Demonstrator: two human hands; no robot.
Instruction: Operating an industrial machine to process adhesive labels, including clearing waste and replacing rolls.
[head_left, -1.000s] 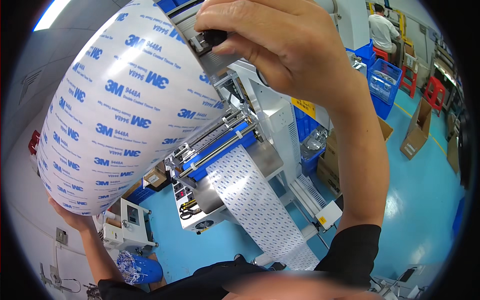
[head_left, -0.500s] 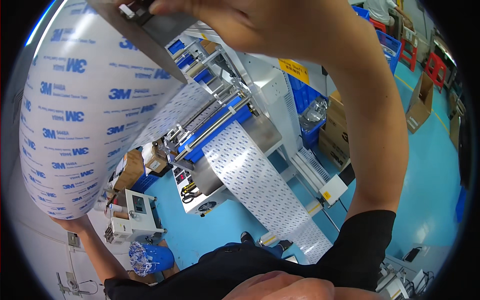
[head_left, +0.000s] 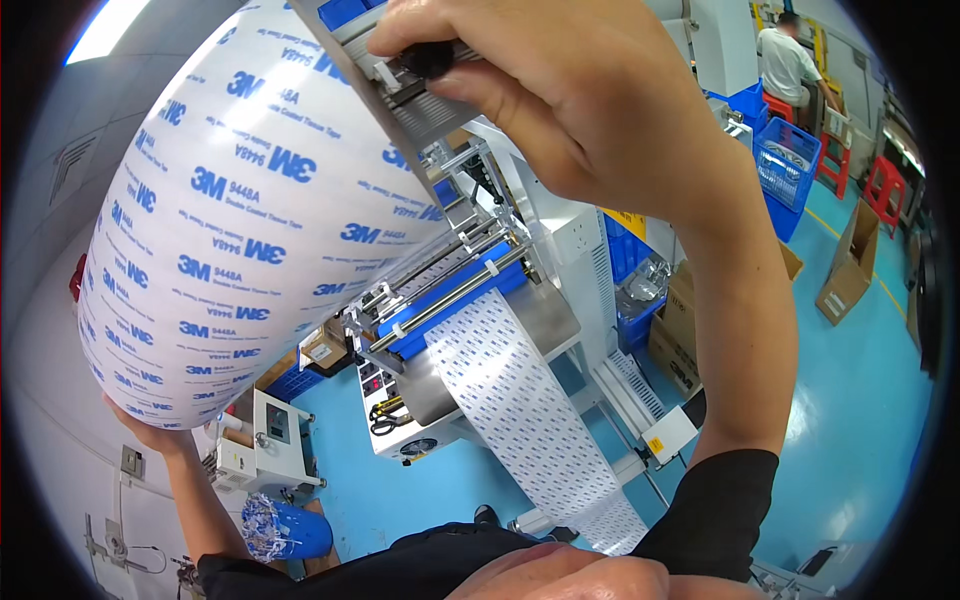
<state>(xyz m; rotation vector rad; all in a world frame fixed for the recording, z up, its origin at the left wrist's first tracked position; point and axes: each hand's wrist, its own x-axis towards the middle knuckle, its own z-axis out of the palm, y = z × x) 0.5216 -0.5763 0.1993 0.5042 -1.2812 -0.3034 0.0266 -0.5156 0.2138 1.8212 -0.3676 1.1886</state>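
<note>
- A large white roll [head_left: 215, 225] with blue print fills the left side, between the person's two hands, held up well above the floor.
- Its long axis appears to slant from the near left to the far right; the fisheye bend makes the exact angle uncertain.
- At its far right end stands a grey metal plate [head_left: 385, 115], with a black knob [head_left: 428, 60] just to its right.
- The right hand [head_left: 560, 100] is nearer this end: its grip is closed, thumb and fingers pinching the knob, so the roll lies to the left of that grip.
- The left hand [head_left: 155, 435] is at the roll's near left end, seemingly touching it; fingers partly hidden, so how far its grip is open cannot be told. From there, the roll extends far and right.
- A printed strip [head_left: 530, 410] hangs from a machine's blue roller [head_left: 470, 302], right of the roll.
</note>
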